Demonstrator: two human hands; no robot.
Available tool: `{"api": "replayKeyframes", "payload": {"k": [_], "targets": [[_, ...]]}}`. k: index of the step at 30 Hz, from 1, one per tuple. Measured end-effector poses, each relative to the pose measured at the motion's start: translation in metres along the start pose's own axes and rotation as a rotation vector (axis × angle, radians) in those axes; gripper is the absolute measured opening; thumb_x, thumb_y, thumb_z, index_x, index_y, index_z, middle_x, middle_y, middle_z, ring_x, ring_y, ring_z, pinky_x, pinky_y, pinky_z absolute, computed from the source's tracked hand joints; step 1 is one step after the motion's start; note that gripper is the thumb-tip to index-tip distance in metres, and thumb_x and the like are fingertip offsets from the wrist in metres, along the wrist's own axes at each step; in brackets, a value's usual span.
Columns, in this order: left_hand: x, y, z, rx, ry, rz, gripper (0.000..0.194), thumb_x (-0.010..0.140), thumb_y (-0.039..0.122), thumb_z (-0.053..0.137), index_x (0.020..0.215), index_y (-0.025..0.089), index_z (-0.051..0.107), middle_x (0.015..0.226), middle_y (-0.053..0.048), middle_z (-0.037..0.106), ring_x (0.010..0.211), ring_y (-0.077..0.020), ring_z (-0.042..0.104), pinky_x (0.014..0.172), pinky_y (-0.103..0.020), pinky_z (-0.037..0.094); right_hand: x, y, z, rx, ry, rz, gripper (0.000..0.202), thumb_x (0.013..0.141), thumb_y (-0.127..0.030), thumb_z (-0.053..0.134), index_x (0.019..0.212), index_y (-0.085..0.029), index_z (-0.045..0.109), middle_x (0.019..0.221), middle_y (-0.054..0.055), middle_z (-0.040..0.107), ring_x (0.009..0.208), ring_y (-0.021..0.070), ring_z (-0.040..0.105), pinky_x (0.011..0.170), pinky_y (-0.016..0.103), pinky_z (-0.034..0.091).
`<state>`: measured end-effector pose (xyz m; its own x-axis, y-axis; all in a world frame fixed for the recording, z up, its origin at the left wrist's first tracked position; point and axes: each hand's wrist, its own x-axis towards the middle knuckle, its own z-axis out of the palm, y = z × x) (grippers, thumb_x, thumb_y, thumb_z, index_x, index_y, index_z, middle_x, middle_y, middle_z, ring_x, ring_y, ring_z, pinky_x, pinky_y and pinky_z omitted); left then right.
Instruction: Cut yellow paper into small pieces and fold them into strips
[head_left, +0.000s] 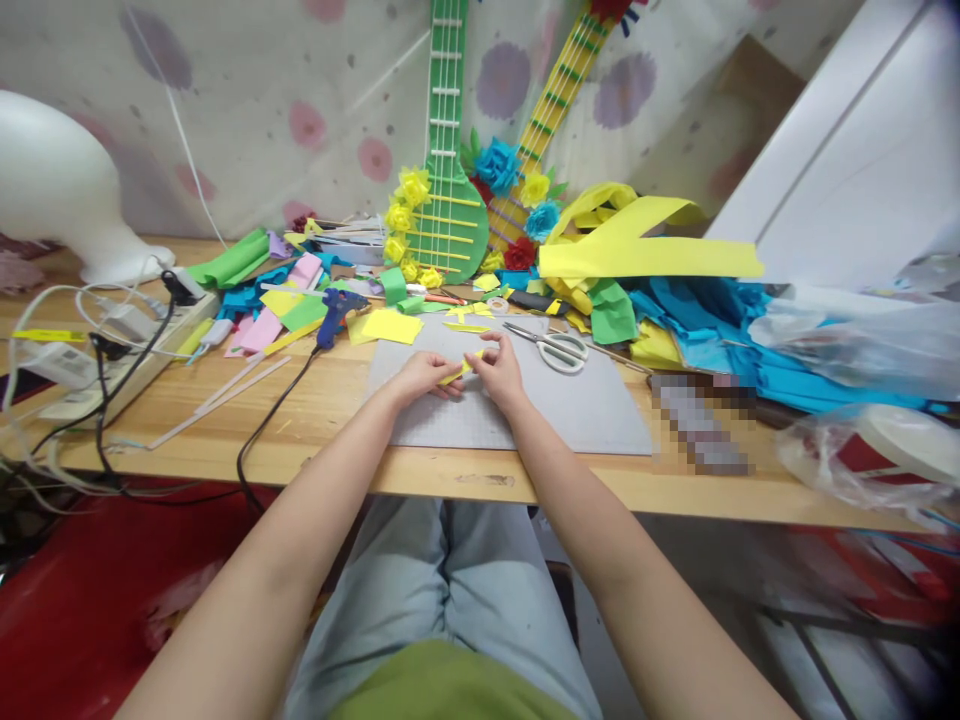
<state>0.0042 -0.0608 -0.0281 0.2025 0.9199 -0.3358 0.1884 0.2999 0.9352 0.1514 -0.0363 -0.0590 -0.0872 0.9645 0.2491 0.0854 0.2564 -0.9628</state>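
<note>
A small strip of yellow crepe paper [454, 376] is stretched between my two hands, above a grey cutting mat [592, 415]. My left hand [426, 376] is closed on its left end, and my right hand [498, 370] pinches the other end between thumb and fingers. Just beyond them lie cut yellow paper pieces [466, 327]. Scissors with pale handles [562, 352] rest on the mat to the right of my right hand. A stack of yellow paper squares [391, 326] sits at the mat's back left edge.
A blue glue gun [339, 312] with a black cord stands left of the mat. A green paper lute [446, 225] and a yellow one [555, 95] lean on the back wall. Blue crepe paper [720, 320] heaps at right; a power strip [124, 345] lies at left.
</note>
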Motion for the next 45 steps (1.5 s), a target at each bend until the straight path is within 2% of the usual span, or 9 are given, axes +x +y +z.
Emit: {"api": "replayKeyframes", "payload": {"k": [5, 11, 13, 17, 22, 27, 30, 34, 45], "targets": [[0.005, -0.007, -0.002, 0.113, 0.127, 0.023, 0.041, 0.059, 0.052, 0.069, 0.060, 0.014, 0.053, 0.049, -0.001, 0.061, 0.043, -0.0118, 0.058, 0.048, -0.023, 0.045, 0.001, -0.001, -0.001, 0.055, 0.077, 0.018, 0.041, 0.064, -0.036, 0.063, 0.092, -0.022, 0.037, 0.049, -0.012, 0.047, 0.047, 0.0097, 0.048, 0.052, 0.022, 0.035], [0.000, -0.004, -0.012, 0.105, 0.030, 0.007, 0.034, 0.064, 0.046, 0.068, 0.068, 0.014, 0.058, 0.063, -0.005, 0.068, 0.055, -0.0126, 0.063, 0.049, -0.020, 0.044, 0.003, -0.001, 0.000, 0.092, 0.091, 0.055, 0.045, 0.061, -0.040, 0.065, 0.091, -0.023, 0.037, 0.049, -0.013, 0.045, 0.047, 0.0098, 0.049, 0.052, 0.023, 0.037], [0.000, -0.005, -0.015, 0.145, 0.045, 0.002, 0.035, 0.064, 0.048, 0.067, 0.064, 0.014, 0.057, 0.058, -0.004, 0.066, 0.051, -0.0124, 0.062, 0.048, -0.021, 0.043, 0.003, 0.001, 0.000, 0.098, 0.087, 0.045, 0.045, 0.061, -0.040, 0.065, 0.092, -0.023, 0.037, 0.049, -0.013, 0.045, 0.047, 0.0098, 0.049, 0.053, 0.023, 0.037], [0.002, -0.010, -0.022, 0.309, 0.133, 0.032, 0.041, 0.060, 0.054, 0.066, 0.053, 0.016, 0.055, 0.042, -0.001, 0.056, 0.038, -0.0106, 0.053, 0.044, -0.022, 0.039, 0.004, 0.002, 0.000, 0.089, 0.089, 0.041, 0.044, 0.062, -0.040, 0.065, 0.092, -0.023, 0.037, 0.050, -0.013, 0.046, 0.047, 0.0098, 0.049, 0.054, 0.024, 0.038], [0.001, -0.011, -0.028, 0.511, 0.242, 0.065, 0.046, 0.063, 0.061, 0.059, 0.048, 0.018, 0.055, 0.035, 0.001, 0.048, 0.036, -0.0107, 0.046, 0.044, -0.023, 0.034, 0.004, 0.004, -0.002, 0.108, 0.097, 0.052, 0.043, 0.063, -0.040, 0.064, 0.092, -0.023, 0.037, 0.051, -0.012, 0.047, 0.048, 0.0097, 0.048, 0.054, 0.023, 0.037], [0.000, -0.004, -0.020, 0.485, 0.379, 0.183, 0.047, 0.074, 0.060, 0.044, 0.061, 0.017, 0.059, 0.055, -0.002, 0.061, 0.050, -0.0116, 0.052, 0.049, -0.022, 0.034, 0.003, 0.005, -0.001, 0.069, 0.038, 0.014, 0.039, 0.065, -0.037, 0.063, 0.092, -0.023, 0.038, 0.050, -0.012, 0.045, 0.047, 0.0091, 0.046, 0.052, 0.022, 0.034], [0.004, -0.002, -0.008, 0.505, 0.317, 0.310, 0.030, 0.071, 0.046, 0.054, 0.066, 0.016, 0.059, 0.063, 0.000, 0.061, 0.056, -0.0108, 0.052, 0.051, -0.021, 0.033, 0.001, 0.004, 0.000, 0.042, 0.002, 0.000, 0.038, 0.065, -0.036, 0.063, 0.092, -0.023, 0.039, 0.049, -0.012, 0.044, 0.047, 0.0091, 0.044, 0.051, 0.021, 0.033], [0.008, -0.004, 0.005, 0.372, 0.212, 0.282, 0.023, 0.074, 0.039, 0.051, 0.070, 0.016, 0.056, 0.059, 0.002, 0.058, 0.052, -0.0095, 0.050, 0.051, -0.021, 0.034, 0.001, 0.005, 0.001, 0.077, 0.023, 0.004, 0.039, 0.065, -0.035, 0.063, 0.093, -0.023, 0.038, 0.049, -0.012, 0.045, 0.046, 0.0091, 0.045, 0.051, 0.021, 0.033], [-0.010, 0.004, -0.002, 0.598, 0.327, 0.269, 0.027, 0.075, 0.046, 0.054, 0.066, 0.021, 0.053, 0.040, 0.005, 0.048, 0.046, -0.0123, 0.046, 0.052, -0.024, 0.031, 0.001, 0.002, 0.005, 0.128, 0.046, 0.036, 0.043, 0.063, -0.037, 0.064, 0.092, -0.023, 0.036, 0.048, -0.013, 0.044, 0.045, 0.0092, 0.044, 0.051, 0.022, 0.034]]}}
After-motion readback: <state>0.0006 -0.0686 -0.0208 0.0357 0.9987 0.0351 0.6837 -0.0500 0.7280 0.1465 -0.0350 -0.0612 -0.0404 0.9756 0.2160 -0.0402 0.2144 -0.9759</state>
